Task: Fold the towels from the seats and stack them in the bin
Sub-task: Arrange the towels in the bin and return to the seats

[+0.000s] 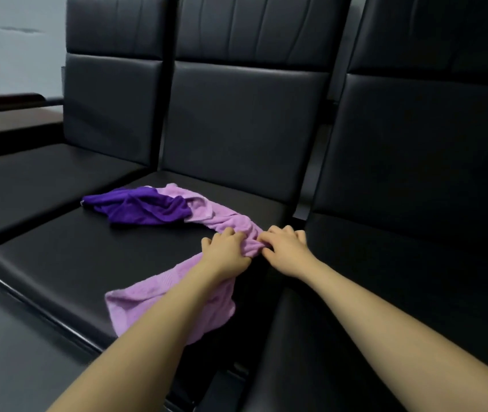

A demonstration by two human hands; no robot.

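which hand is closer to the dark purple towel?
Left. The left hand grips the light purple towel on the side toward the dark purple towel; the right hand grips it farther right. Neither touches the dark one.

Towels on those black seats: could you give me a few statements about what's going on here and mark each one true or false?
1. Both hands grip the light purple towel. True: left hand and right hand bunch its middle.
2. The dark purple towel is neatly folded. False: it lies crumpled.
3. Both towels lie on the middle seat. True.
4. The bin stands beside the towels. False: no bin is in view.
5. The two towels lie apart. False: they touch.
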